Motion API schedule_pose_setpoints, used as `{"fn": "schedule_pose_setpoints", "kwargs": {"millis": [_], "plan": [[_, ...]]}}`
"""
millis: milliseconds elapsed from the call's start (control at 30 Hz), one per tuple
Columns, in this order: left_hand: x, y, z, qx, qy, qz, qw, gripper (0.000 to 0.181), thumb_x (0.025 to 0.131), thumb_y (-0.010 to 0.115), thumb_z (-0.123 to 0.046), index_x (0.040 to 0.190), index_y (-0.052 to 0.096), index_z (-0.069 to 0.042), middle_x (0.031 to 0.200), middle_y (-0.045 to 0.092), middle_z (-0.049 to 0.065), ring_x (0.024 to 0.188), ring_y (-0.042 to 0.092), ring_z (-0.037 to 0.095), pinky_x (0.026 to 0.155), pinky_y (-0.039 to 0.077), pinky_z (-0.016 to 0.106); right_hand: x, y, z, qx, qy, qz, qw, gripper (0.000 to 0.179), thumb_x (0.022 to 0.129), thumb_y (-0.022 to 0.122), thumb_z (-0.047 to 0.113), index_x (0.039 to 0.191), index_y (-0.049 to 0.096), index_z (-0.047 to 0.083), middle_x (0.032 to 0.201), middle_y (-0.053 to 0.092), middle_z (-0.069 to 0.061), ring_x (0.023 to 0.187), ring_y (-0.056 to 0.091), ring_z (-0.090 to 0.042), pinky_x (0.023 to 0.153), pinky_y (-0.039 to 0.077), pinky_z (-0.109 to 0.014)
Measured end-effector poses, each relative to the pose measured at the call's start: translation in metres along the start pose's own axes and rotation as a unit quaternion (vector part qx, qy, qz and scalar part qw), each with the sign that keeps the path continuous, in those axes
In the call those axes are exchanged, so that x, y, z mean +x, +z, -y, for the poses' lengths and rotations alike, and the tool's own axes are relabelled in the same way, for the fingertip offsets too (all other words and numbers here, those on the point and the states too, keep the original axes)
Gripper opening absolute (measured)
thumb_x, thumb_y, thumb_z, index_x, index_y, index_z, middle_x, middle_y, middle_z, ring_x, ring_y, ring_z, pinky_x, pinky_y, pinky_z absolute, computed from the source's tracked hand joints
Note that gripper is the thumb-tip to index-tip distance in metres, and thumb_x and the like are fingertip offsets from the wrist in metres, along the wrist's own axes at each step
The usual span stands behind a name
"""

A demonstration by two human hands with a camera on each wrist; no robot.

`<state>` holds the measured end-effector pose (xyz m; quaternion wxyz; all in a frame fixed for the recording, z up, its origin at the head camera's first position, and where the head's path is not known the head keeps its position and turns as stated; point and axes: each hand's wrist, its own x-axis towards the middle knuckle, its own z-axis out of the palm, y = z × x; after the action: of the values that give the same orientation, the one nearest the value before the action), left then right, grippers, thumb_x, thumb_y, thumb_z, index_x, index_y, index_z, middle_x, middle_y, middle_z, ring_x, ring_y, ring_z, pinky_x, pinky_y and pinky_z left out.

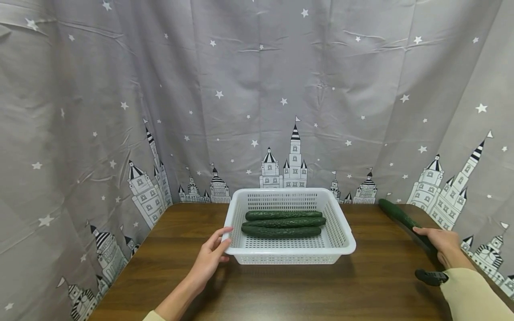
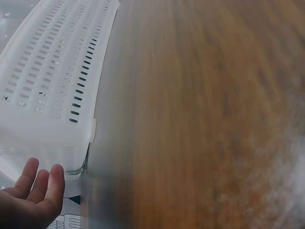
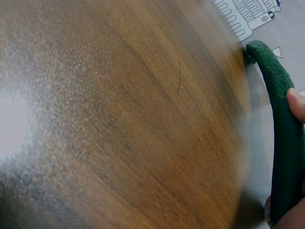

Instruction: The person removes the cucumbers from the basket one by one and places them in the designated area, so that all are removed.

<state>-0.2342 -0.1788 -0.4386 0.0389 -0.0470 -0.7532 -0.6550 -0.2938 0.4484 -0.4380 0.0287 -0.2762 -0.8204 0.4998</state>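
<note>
A white plastic basket (image 1: 289,257) stands on the table, with three dark green cucumbers (image 1: 283,223) lying side by side in it. At its left front corner, my left hand (image 1: 210,252) touches the rim and side with fairly straight, spread fingers. In the left wrist view, the fingers (image 2: 53,183) are beside the perforated wall. Over at the table's right edge, my right hand (image 1: 443,244) grips another long cucumber (image 1: 395,211) near its closer end. The right wrist view shows the thumb (image 3: 296,102) on this cucumber's side; most of the hand is cut off there.
The brown wooden table (image 1: 289,294) extends around the basket. A grey curtain (image 1: 257,89) with printed stars and castles hangs behind the table and along both sides. A black strap piece (image 1: 431,277) sits at the right wrist, by a pale yellow sleeve (image 1: 474,294).
</note>
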Motion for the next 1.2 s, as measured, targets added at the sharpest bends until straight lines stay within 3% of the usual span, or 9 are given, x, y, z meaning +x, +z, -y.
{"fn": "schedule_pose_setpoints", "kwargs": {"millis": [233,467,667,967,1200], "plan": [[0.0,0.0,-0.0005,0.001,-0.001,-0.001,1.0,0.036,0.104,0.056,-0.023,0.139,0.056,-0.02,0.134,0.06,0.021,0.1,0.063,0.022,0.082,0.053,0.039,0.001,0.0004,-0.0013,-0.014,-0.007,-0.016,0.9997,0.098,0.09,0.065,0.051,0.14,0.031,-0.025,0.143,0.031,-0.039,0.118,0.042,-0.045,0.104,0.04,-0.057],[-0.0005,0.0003,-0.0017,0.006,-0.001,0.0,1.0,0.037,0.103,0.057,-0.026,0.14,0.055,-0.02,0.135,0.06,0.02,0.102,0.062,0.023,0.083,0.053,0.039,0.0013,0.0007,-0.0011,-0.032,-0.002,-0.005,0.9995,0.102,0.088,0.066,0.054,0.142,0.028,-0.024,0.148,0.025,-0.042,0.126,0.041,-0.05,0.107,0.04,-0.06],[-0.0009,0.0005,-0.0016,0.007,-0.003,0.001,1.0,0.037,0.103,0.057,-0.026,0.14,0.055,-0.02,0.135,0.06,0.02,0.102,0.062,0.022,0.083,0.053,0.039,0.0019,0.0,0.0011,-0.078,-0.001,0.002,0.997,0.107,0.087,0.067,0.053,0.142,0.023,-0.028,0.146,0.024,-0.045,0.12,0.047,-0.053,0.091,0.052,-0.056],[-0.0017,-0.0003,-0.0024,0.005,-0.003,0.001,1.0,0.038,0.103,0.057,-0.026,0.141,0.054,-0.019,0.136,0.059,0.021,0.103,0.062,0.023,0.083,0.053,0.039,0.0012,0.0017,0.0048,-0.098,-0.014,0.01,0.995,0.1,0.091,0.066,0.047,0.138,0.025,-0.031,0.145,0.024,-0.047,0.127,0.039,-0.059,0.104,0.042,-0.061],[-0.0007,0.001,-0.0013,0.006,-0.005,0.0,1.0,0.037,0.104,0.056,-0.026,0.14,0.055,-0.02,0.134,0.059,0.021,0.102,0.061,0.023,0.083,0.053,0.039,0.0012,0.0005,0.0032,-0.115,-0.009,0.009,0.9933,0.103,0.09,0.067,0.05,0.138,0.027,-0.031,0.144,0.025,-0.048,0.121,0.045,-0.058,0.097,0.048,-0.059]]}}
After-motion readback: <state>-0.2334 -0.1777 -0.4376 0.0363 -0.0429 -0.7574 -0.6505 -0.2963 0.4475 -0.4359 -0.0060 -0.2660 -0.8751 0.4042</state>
